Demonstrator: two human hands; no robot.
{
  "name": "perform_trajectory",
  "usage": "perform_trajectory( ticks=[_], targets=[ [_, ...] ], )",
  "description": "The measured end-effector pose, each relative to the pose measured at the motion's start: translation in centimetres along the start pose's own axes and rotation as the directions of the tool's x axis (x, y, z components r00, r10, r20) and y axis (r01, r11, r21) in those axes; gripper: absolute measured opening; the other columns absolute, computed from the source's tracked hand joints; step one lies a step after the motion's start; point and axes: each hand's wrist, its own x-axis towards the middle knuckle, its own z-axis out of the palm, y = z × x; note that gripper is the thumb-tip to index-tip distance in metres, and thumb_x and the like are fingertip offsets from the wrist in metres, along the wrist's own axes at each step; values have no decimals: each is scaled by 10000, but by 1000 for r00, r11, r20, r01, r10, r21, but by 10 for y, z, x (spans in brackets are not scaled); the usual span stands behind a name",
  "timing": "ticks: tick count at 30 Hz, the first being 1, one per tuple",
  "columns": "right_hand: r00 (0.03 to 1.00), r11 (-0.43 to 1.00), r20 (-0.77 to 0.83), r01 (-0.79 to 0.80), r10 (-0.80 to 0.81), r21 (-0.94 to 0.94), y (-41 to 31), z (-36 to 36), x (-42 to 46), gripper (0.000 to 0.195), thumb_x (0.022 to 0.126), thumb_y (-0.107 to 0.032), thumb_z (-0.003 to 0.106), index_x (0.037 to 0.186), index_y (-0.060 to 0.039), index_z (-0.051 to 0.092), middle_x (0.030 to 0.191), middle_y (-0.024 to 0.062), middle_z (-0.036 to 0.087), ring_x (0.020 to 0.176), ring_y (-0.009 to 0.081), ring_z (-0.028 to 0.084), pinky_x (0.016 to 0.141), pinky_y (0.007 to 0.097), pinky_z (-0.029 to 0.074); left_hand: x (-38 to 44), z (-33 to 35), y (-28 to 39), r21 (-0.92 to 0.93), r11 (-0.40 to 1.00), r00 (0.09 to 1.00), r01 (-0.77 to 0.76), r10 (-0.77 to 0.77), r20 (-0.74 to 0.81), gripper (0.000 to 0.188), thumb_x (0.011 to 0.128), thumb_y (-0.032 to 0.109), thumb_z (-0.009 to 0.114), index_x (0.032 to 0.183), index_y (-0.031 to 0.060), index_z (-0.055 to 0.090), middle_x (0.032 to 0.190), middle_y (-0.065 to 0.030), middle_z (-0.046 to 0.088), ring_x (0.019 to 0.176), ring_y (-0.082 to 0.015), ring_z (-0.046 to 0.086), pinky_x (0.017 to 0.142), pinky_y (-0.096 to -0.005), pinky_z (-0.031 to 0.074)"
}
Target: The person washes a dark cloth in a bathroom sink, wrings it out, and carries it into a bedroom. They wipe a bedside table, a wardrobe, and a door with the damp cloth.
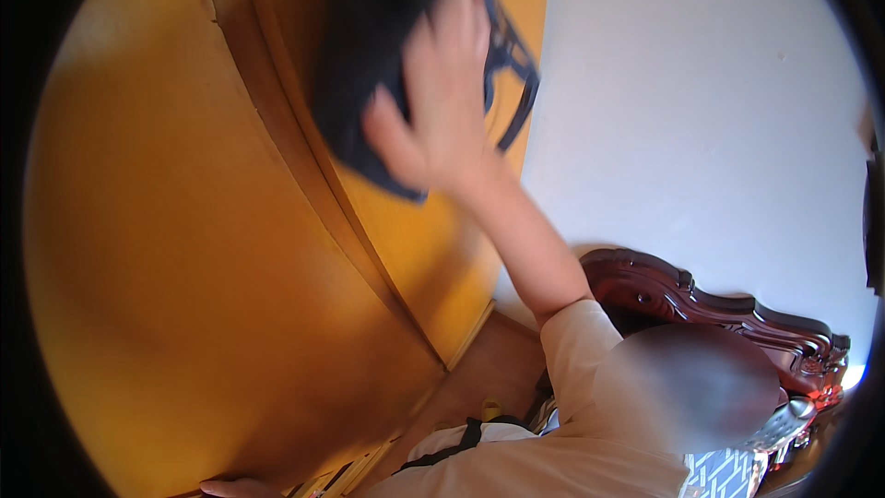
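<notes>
My right hand (442,90) is raised against a dark fabric item (359,69), likely a bag, with a strap and buckle (522,97) hanging at its right side. The fingers are spread over the cloth, and motion blur hides whether they grip it. Behind the dark item stands a yellow-brown wooden wardrobe door (408,249). At the bottom edge of the picture, part of my left hand (238,487) lies by the lower edge of the nearer wooden panel (173,221); most of its fingers are hidden or cut off.
A carved dark-red wooden headboard (712,311) stands against the white wall (677,117) on the right. Patterned bedding (726,474) shows at lower right. Between the wardrobe and the bed is a strip of reddish floor (491,353), with a yellow slipper (491,408) on it.
</notes>
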Motion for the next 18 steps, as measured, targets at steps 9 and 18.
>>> perform_trajectory(
  ticks=[9,18],
  targets=[
    [814,832,-194,-555,547,19,129,7,-75,481,965,-234,324,1348,57,321,1452,244,230,1345,374,211,1095,399,163,8,-2,1,-10,1000,1000,-17,17,-12,681,952,486,346,1425,8,238,1476,-270,86,1361,-402,109,1035,-566,155],
    [732,713,129,-681,669,165,-66,39,-258,525,806,-142,440,1270,100,391,1386,288,301,1311,464,191,1105,476,70,10,-2,-1,-21,999,998,-50,49,-29,678,953,483,348,1424,7,240,1472,-275,88,1357,-406,114,1029,-571,162]
  ],
)
